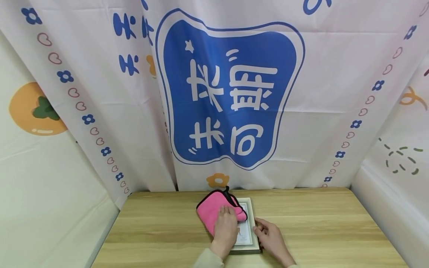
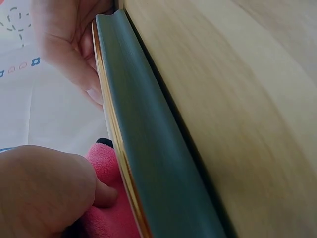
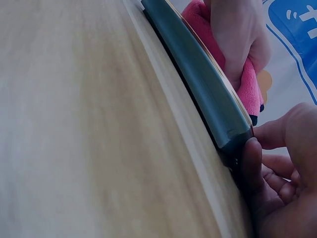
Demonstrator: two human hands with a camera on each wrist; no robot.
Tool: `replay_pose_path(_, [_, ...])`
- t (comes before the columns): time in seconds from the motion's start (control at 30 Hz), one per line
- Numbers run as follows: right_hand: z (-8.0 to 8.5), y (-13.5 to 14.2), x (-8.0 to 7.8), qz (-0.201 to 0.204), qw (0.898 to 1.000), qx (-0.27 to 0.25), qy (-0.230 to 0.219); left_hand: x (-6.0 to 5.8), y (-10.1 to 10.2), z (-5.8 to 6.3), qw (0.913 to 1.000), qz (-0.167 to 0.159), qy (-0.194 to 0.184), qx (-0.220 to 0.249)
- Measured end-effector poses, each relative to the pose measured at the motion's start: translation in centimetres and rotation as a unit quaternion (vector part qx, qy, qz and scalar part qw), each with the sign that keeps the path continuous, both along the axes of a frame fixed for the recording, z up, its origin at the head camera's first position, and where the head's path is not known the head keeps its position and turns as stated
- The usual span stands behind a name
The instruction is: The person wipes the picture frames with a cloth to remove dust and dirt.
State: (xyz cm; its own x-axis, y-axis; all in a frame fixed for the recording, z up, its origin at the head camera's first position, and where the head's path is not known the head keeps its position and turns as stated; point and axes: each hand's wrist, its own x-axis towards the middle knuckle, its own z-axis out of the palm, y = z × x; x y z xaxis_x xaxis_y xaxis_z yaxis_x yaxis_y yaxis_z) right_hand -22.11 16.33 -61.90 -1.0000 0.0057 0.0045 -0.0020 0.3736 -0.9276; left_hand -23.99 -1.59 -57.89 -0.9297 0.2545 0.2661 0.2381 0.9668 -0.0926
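A pink fleecy cloth (image 1: 212,210) with black edging lies partly over a picture frame (image 1: 255,238) on the table. My left hand (image 1: 226,227) rests on the cloth with its fingers extended and presses it onto the frame's face. In the left wrist view its thumb pushes into the pink pile. At the frame's right side, my right hand (image 1: 270,238) pinches the edge between thumb and fingers, near a corner in the right wrist view. Part of a white print under glass shows beside the cloth. The frame's side is blue-green with a gold-coloured inner edge.
The wood-grain table (image 1: 321,223) reaches back to a white curtain (image 1: 321,130) with a large blue printed patch. Pale printed sheets hang at the left and right sides.
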Motion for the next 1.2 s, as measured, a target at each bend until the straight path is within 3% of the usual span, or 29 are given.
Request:
replay_pose_path(0.6, [0.0, -0.1, 0.0, 0.007, 1.000, -0.002, 0.000, -0.2, 1.5, -0.2, 0.9964, -0.019, 0.016, 0.081])
replay_pose_path(0.93, [0.1, -0.1, 0.1, 0.000, 1.000, -0.005, 0.000, 0.0, 2.9, 0.3, 0.9881, -0.036, 0.012, 0.149])
replay_pose_path(1.2, [-0.1, -0.1, 0.0, 0.005, 1.000, -0.001, -0.004, 0.1, 3.7, -0.1, 0.9763, -0.042, 0.011, 0.212])
